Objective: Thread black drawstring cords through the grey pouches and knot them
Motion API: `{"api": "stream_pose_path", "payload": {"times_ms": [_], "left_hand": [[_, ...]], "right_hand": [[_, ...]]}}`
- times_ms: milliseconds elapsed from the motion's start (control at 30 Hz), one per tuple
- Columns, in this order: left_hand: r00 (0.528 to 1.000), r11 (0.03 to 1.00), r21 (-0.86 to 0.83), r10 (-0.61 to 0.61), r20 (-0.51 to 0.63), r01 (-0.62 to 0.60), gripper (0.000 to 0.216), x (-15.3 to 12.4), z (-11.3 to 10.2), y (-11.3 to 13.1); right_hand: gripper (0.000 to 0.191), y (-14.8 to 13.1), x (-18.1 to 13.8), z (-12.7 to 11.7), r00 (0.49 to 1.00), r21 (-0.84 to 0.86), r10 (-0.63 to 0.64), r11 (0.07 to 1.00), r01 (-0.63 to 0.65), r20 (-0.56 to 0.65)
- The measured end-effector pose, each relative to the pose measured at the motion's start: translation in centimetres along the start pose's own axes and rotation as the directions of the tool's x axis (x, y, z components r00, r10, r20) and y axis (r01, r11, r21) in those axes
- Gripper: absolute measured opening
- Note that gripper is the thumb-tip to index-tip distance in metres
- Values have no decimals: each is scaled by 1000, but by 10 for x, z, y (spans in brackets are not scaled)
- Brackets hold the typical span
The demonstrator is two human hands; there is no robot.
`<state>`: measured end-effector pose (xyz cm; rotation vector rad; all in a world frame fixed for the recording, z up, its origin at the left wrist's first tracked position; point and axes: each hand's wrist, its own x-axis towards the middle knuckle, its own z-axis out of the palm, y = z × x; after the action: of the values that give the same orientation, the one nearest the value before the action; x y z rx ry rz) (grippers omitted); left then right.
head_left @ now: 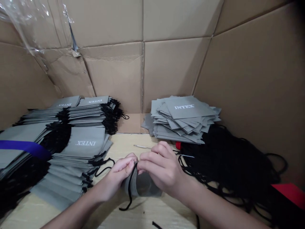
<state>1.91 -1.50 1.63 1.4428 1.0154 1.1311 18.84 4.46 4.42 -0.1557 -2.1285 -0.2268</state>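
A small grey drawstring pouch (149,186) is held upright over the table between my hands. My left hand (124,167) is closed, pinching the pouch's top edge. My right hand (162,163) is closed at the same edge, its fingertips close to the left thumb and partly hidden. From the pouch top a black cord (130,190) hangs down, its loose end curling left. A thin metal hook-like tool (142,146) pokes out left beyond the right hand's knuckles; whether that hand grips it or it lies behind, I cannot tell.
Stacked grey pouches with black cords (83,143) fill the left side, one bundle under a blue band (26,148). A pile of grey pouches (184,119) stands back right, beside heaped black cords (228,159). Cardboard walls (176,66) surround the table (107,219). A red object (292,194) is far right.
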Motion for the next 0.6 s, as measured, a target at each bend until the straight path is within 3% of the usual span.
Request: {"api": "stream_pose_path", "payload": {"times_ms": [100,267,600], "left_hand": [[999,995,83,47,20,-49,28,1,1,1],[994,982,167,78,72,-89,24,2,1,8],[985,911,408,-119,126,58,22,4,-10,25]], "right_hand": [[22,-3,1,1,997,62,72,995,-73,15],[25,-4,0,4,995,19,58,998,-60,80],[28,6,2,3,929,97,2,994,-41,371]]}}
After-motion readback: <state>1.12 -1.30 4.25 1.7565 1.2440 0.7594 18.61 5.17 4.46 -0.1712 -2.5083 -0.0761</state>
